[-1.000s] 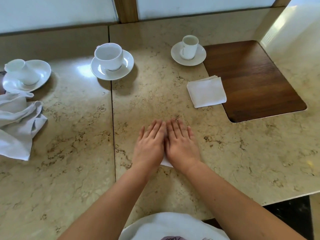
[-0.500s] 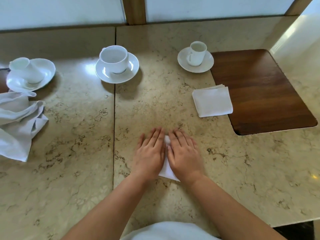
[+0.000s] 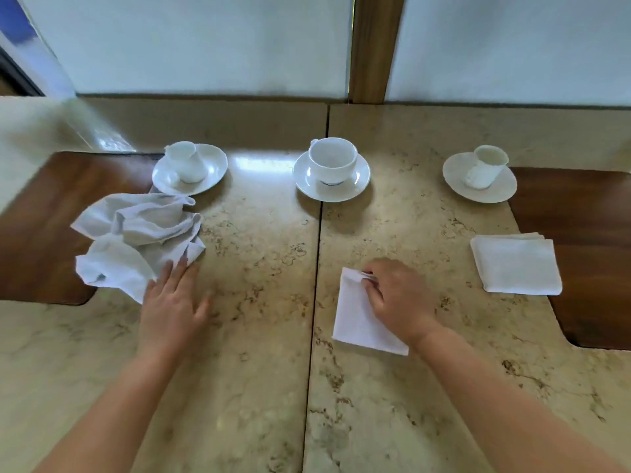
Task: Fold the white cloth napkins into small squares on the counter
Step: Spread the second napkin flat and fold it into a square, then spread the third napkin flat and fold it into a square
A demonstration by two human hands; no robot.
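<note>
A small folded white napkin (image 3: 358, 315) lies on the marble counter (image 3: 259, 336) just right of the seam. My right hand (image 3: 399, 298) pinches its upper corner, fingers curled on the cloth. A crumpled pile of unfolded white napkins (image 3: 136, 240) sits at the left, partly over a dark wood inset (image 3: 41, 227). My left hand (image 3: 174, 302) lies flat with fingers spread, its fingertips touching the pile's near edge. Another folded napkin square (image 3: 517, 264) rests at the right, half on a second wood inset (image 3: 587, 250).
Three white cups on saucers stand in a row at the back: a tipped cup at the left (image 3: 189, 167), an upright one in the middle (image 3: 332, 169), a tilted one at the right (image 3: 479, 174). A wall with a wooden post (image 3: 374, 46) closes the far side.
Both hands were pressing together on the small folded napkin. Now they are apart: the left has reached left to the crumpled pile, the right grips the folded napkin. The view has swung left.
</note>
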